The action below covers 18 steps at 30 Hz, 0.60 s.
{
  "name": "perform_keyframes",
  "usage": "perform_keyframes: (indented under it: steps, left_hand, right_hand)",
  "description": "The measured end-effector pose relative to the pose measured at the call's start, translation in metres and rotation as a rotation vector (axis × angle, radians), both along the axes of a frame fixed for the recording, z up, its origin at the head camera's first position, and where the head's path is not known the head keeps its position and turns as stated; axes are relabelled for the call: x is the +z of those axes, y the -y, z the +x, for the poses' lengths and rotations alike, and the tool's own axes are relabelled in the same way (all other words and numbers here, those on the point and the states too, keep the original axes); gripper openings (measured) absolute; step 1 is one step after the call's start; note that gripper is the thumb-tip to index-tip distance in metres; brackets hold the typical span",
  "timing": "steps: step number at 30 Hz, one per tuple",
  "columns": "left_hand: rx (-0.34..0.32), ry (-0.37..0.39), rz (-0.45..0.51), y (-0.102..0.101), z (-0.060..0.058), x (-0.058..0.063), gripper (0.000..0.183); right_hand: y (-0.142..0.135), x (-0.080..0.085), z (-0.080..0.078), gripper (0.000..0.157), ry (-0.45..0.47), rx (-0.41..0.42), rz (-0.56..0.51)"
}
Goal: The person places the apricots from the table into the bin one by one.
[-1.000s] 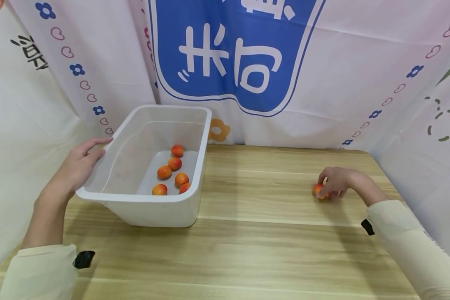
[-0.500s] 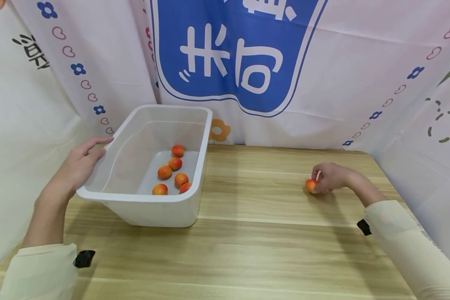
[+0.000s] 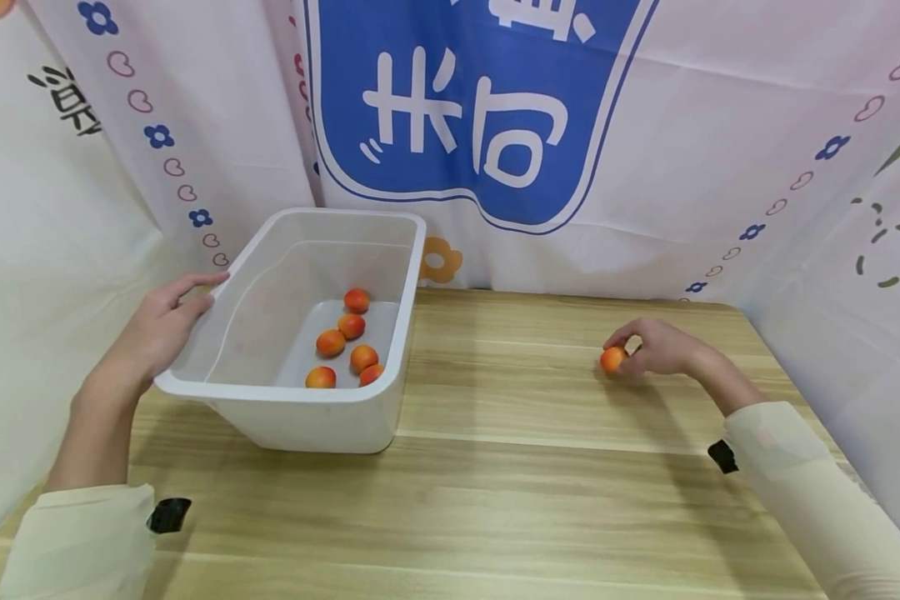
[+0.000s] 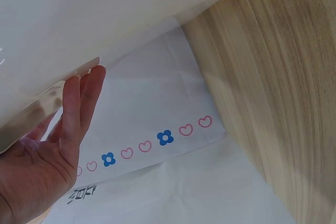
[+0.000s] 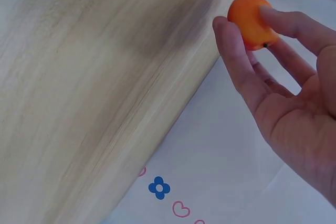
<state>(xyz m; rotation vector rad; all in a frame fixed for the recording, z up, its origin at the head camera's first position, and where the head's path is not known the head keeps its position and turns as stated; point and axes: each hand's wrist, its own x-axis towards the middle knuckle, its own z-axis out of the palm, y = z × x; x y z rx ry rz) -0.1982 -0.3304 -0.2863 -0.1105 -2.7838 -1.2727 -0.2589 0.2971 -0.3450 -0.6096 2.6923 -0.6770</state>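
My right hand (image 3: 656, 348) pinches a small, round orange-red fruit (image 3: 613, 360) that looks like an apricot, low over the right part of the table. In the right wrist view, thumb and fingertips grip the fruit (image 5: 251, 22), and a dark stem spot shows. At the left stands a whitish, translucent plastic tub (image 3: 285, 425). Several fruits like it (image 3: 330, 342) lie on its floor. My left hand (image 3: 157, 329) touches the tub's left rim. Seen from the left wrist, its fingers (image 4: 71, 114) are fairly straight against the underside of the rim; the thumb is partly hidden.
The wooden table (image 3: 495, 500) runs between the tub and my right hand. A white printed cloth (image 3: 667, 167) with a blue panel hangs behind it, close to the tub's back. Cloth also hangs along both sides.
My right hand has moved left and a little toward the back, with the fruit between its fingers. The left hand and the tub have stayed in place.
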Motion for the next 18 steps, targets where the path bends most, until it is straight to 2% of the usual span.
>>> perform_keyframes:
  steps: [5, 9, 12, 18]
  left_hand:
    - [-0.008, 0.003, -0.004, -0.0005, 0.0005, 0.0007, 0.051]
    - [-0.010, 0.014, -0.002, -0.0008, 0.0015, 0.0007, 0.052]
    - [-0.011, 0.017, 0.003, -0.0007, 0.0017, 0.0009, 0.052]
    - [-0.010, 0.011, 0.006, -0.0009, 0.0020, 0.0012, 0.052]
  right_hand:
    - [0.0014, -0.0014, -0.0010, 0.037, 0.002, -0.033, -0.040]
    - [0.0039, -0.0021, -0.0014, 0.039, -0.012, -0.020, -0.081]
    - [0.0058, -0.0019, -0.0014, 0.042, -0.038, -0.009, -0.098]
    - [0.0096, -0.0034, -0.0044, 0.042, -0.097, -0.040, -0.138]
